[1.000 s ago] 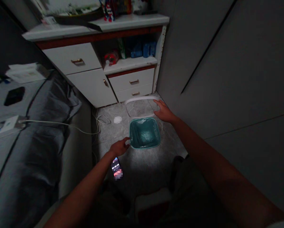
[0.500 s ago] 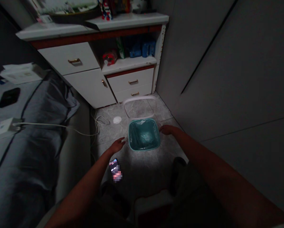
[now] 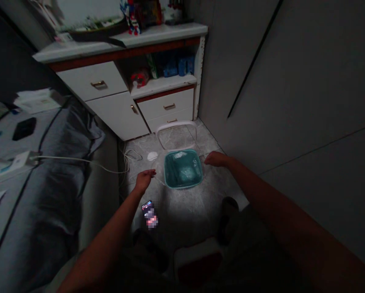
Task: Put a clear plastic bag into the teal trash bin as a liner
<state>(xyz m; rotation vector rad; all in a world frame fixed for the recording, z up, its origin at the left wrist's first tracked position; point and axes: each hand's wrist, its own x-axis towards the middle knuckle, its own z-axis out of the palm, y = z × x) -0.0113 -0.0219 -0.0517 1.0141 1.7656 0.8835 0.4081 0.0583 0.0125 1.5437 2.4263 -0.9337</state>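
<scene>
A teal bin (image 3: pixel 183 186) stands on the grey floor in front of me, with a clear plastic bag (image 3: pixel 187 165) lining its inside. To the bin's left, my left hand (image 3: pixel 144 179) has its fingers together. Faint see-through plastic stretches from its fingertips to the bin. My right hand (image 3: pixel 216 159) is closed just off the right rim, with thin plastic showing beside its fingers. Both hands appear to pinch the bag's edges, though the film is hard to make out. Behind the bin is a pale rounded-square ring (image 3: pixel 177 123).
A lit phone (image 3: pixel 150 215) lies on the floor near my left forearm. A white oval object (image 3: pixel 152 156) and a loose white cable (image 3: pixel 128 158) are left of the bin. A white cabinet (image 3: pixel 109 114) stands behind, a grey bed (image 3: pixel 60 162) left, a grey panel wall (image 3: pixel 292 101) right.
My left hand has moved left, farther from the bin, its fingers now closer together. My right hand has risen slightly beside the right rim. The camera view has shifted a little.
</scene>
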